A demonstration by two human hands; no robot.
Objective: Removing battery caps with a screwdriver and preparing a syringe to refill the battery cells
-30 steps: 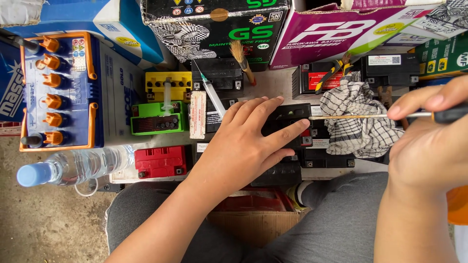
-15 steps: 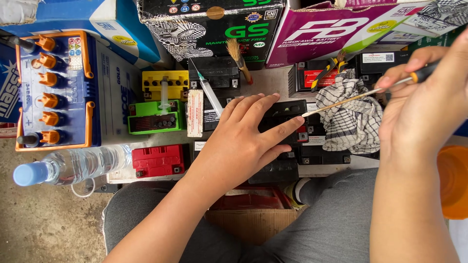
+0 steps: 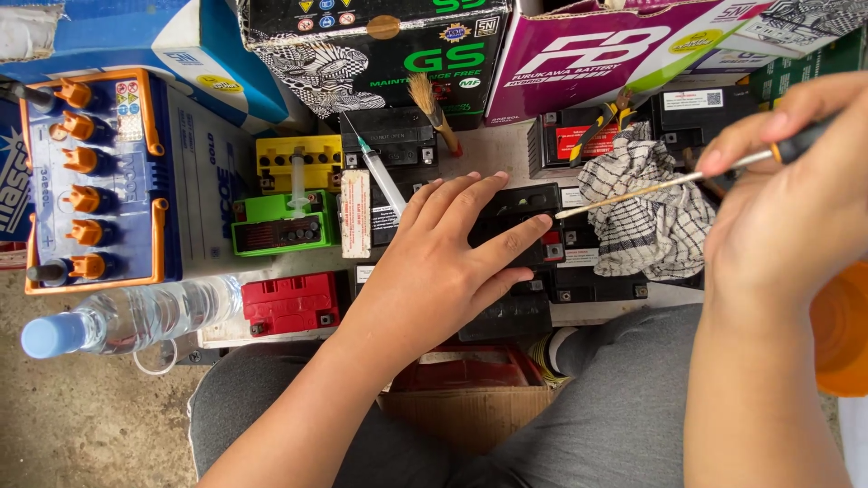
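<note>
My left hand [image 3: 445, 258] lies flat, fingers spread, on top of a small black battery [image 3: 520, 206] in front of my knees. My right hand [image 3: 796, 199] grips the black and orange handle of a long screwdriver [image 3: 651, 188]. Its thin shaft slants down to the left, and the tip sits at the battery's right edge, just beside my left index fingertip. A checked cloth [image 3: 649, 212] lies bunched under the shaft, to the right of the battery.
Small red [image 3: 291, 303], green [image 3: 280, 224] and yellow [image 3: 298, 161] batteries sit to the left, with a syringe [image 3: 378, 172], a brush [image 3: 432, 110] and a large blue battery with orange caps [image 3: 99, 176]. A water bottle [image 3: 136, 314] lies at the left. Cardboard boxes line the back. An orange container [image 3: 841, 330] stands at the right.
My right hand tilted the screwdriver from level to slanting, handle raised, then dropped slightly. The tip stays by the black battery. My left hand stays on the battery.
</note>
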